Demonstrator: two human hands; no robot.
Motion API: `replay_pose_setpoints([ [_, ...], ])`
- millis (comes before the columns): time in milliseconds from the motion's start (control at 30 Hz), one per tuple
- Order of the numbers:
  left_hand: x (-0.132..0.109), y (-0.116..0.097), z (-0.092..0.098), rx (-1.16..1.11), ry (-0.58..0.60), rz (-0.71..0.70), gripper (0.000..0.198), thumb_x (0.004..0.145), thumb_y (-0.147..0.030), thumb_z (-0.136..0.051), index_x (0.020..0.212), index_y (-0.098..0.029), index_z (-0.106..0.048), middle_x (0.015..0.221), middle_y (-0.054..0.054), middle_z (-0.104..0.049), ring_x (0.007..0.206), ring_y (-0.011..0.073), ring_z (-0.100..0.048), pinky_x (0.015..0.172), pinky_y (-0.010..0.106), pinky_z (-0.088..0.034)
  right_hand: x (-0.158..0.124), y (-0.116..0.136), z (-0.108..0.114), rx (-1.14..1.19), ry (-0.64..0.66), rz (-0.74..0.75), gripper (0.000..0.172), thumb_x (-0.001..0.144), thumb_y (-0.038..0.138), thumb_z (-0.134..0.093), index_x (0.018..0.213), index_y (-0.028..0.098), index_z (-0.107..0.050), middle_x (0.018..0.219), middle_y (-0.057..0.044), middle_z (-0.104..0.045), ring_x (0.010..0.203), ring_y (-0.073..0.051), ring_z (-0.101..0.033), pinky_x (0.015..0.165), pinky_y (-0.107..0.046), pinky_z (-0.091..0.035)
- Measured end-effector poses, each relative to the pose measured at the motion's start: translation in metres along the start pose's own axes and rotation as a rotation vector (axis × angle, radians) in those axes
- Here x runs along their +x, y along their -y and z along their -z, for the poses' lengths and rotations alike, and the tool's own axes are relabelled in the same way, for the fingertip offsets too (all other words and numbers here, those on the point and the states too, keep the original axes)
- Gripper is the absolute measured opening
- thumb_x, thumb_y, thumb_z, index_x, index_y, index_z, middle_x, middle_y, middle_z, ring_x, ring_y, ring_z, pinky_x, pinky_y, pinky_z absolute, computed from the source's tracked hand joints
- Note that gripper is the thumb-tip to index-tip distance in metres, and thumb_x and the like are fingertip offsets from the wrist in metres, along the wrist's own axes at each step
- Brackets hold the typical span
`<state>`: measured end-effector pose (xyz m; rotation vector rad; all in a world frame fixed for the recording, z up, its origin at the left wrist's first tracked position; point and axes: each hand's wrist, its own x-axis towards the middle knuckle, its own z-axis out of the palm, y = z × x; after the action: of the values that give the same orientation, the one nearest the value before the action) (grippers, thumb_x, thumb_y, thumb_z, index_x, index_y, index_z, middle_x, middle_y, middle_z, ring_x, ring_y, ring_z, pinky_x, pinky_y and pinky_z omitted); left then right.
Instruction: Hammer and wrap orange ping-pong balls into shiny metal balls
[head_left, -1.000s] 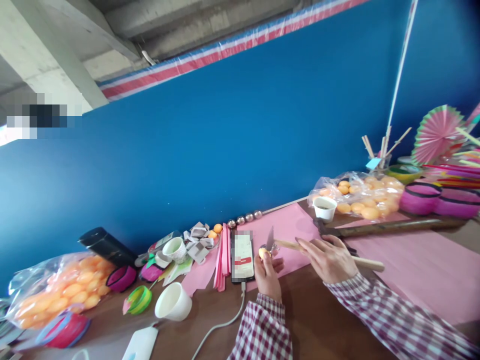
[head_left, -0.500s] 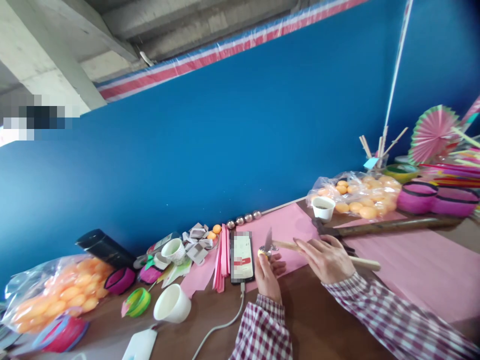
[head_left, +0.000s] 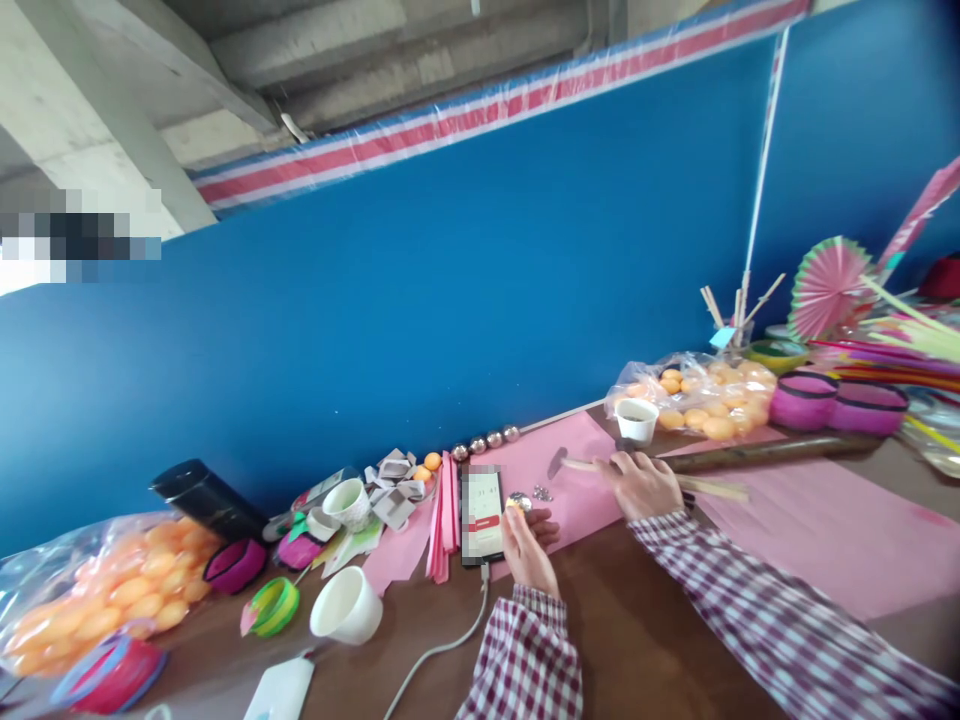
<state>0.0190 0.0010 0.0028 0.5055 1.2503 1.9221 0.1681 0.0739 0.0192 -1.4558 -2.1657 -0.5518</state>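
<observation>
My left hand [head_left: 531, 548] is curled around a ball [head_left: 517, 503], partly orange and partly silver, mostly hidden by the fingers. My right hand [head_left: 646, 487] lies over the pale wooden handle of a small hammer [head_left: 581, 465], its fingers around it. The hammer's narrow metal head points left, above the pink paper [head_left: 577, 440]. Small shiny metal pieces [head_left: 543, 493] lie between the hands on that paper. Left of my left hand rests a phone [head_left: 491, 545] with a cable plugged in.
Silver balls [head_left: 494, 439] line the wall's foot. Behind my right hand lie a thick brown handle [head_left: 772, 452], a small white cup [head_left: 637, 420] and a bag of orange balls [head_left: 705, 410]. Another bag [head_left: 112, 590], a white cup [head_left: 346, 607] and a black cylinder [head_left: 210, 500] stand at left.
The hammer head has moved up and right, away from the ball. My right hand has risen slightly, and my left hand has shifted a little left and lower with the ball.
</observation>
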Motion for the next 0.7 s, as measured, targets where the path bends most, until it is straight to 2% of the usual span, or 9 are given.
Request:
replay_pose_setpoints([
  [200, 0.001, -0.002, 0.000, -0.065, -0.026, -0.004, 0.043, 0.072, -0.057, -0.045, 0.086, -0.016, -0.046, 0.062, 0.002, -0.061, 0.046, 0.0096, -0.056, 0.043, 0.020, -0.041, 0.013, 0.008, -0.006, -0.003, 0.096, -0.060, 0.026, 0.083, 0.015, -0.040, 0.091, 0.022, -0.064, 0.084, -0.009, -0.061, 0.073, -0.020, -0.050, 0.057, -0.031, -0.026],
  [367, 0.002, 0.000, 0.001, -0.058, -0.017, -0.009, 0.043, 0.072, -0.057, -0.045, 0.085, -0.016, -0.045, 0.062, 0.002, -0.061, 0.046, 0.0096, -0.055, 0.044, 0.020, -0.042, 0.020, 0.019, 0.000, 0.022, 0.139, -0.005, 0.024, 0.083, 0.015, -0.041, 0.091, 0.022, -0.063, 0.082, -0.008, -0.063, 0.079, -0.021, -0.051, 0.061, -0.031, -0.030],
  [467, 0.003, 0.002, 0.003, -0.030, 0.000, -0.040, 0.043, 0.074, -0.056, -0.043, 0.087, -0.016, -0.045, 0.063, 0.002, -0.061, 0.047, 0.0102, -0.056, 0.045, 0.022, -0.044, 0.020, 0.032, 0.008, 0.106, 0.161, 0.077, 0.025, 0.084, 0.019, -0.040, 0.097, 0.025, -0.061, 0.092, -0.006, -0.063, 0.087, -0.020, -0.051, 0.069, -0.031, -0.033],
  [567, 0.003, 0.002, 0.003, -0.012, 0.004, -0.046, 0.043, 0.075, -0.057, -0.041, 0.086, -0.016, -0.045, 0.063, 0.003, -0.061, 0.047, 0.0109, -0.057, 0.046, 0.023, -0.045, 0.019, 0.049, 0.011, 0.263, 0.279, 0.079, 0.021, 0.083, 0.025, -0.042, 0.090, 0.023, -0.062, 0.108, -0.005, -0.059, 0.096, -0.021, -0.049, 0.072, -0.030, -0.035],
  [700, 0.003, 0.000, 0.002, 0.014, 0.013, -0.052, 0.042, 0.076, -0.056, -0.041, 0.084, -0.015, -0.046, 0.062, 0.003, -0.062, 0.045, 0.0115, -0.056, 0.044, 0.024, -0.045, 0.022, 0.067, 0.001, 0.321, 0.400, -0.011, 0.017, 0.078, 0.025, -0.047, 0.081, 0.020, -0.063, 0.089, -0.006, -0.064, 0.089, -0.021, -0.053, 0.069, -0.029, -0.037],
])
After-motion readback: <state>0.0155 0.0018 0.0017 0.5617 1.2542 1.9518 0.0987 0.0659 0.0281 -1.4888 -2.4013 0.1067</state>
